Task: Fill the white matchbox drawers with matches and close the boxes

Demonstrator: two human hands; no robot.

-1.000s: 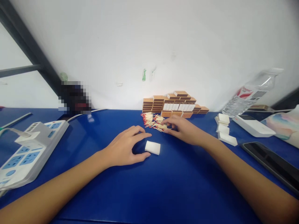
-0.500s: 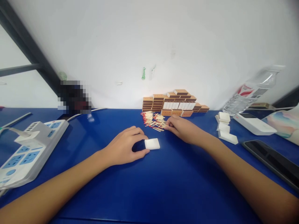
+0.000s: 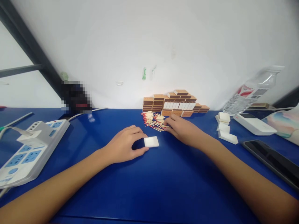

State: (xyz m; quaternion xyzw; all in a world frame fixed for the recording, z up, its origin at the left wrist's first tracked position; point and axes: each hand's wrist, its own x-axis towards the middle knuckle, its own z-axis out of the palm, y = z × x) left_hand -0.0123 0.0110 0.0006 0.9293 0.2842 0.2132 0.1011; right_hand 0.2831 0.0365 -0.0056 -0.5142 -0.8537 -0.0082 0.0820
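My left hand [image 3: 128, 144] rests on the blue table, thumb and fingers closed on the near and far edges of a small white matchbox tray [image 3: 151, 142]. What lies inside the tray I cannot make out. Beyond it is a loose heap of red-tipped matchsticks [image 3: 153, 120]. At the heap's right edge, my right hand [image 3: 179, 127] has its fingertips pinched together on matchsticks; how many is hidden. Behind the heap, brown matchboxes [image 3: 179, 98] are stacked against the wall, with a row of white-sided ones in the middle.
On the right lie several white matchbox trays [image 3: 224, 124], a white device [image 3: 254, 123], a black phone [image 3: 273, 161] and a tilted plastic bottle [image 3: 253, 90]. A power strip [image 3: 32, 155] with a plugged-in charger [image 3: 35, 137] takes up the left side.
My left hand and the white tray have shifted very slightly up and to the left. The right hand stays at the matchstick heap, its fingers barely moved.
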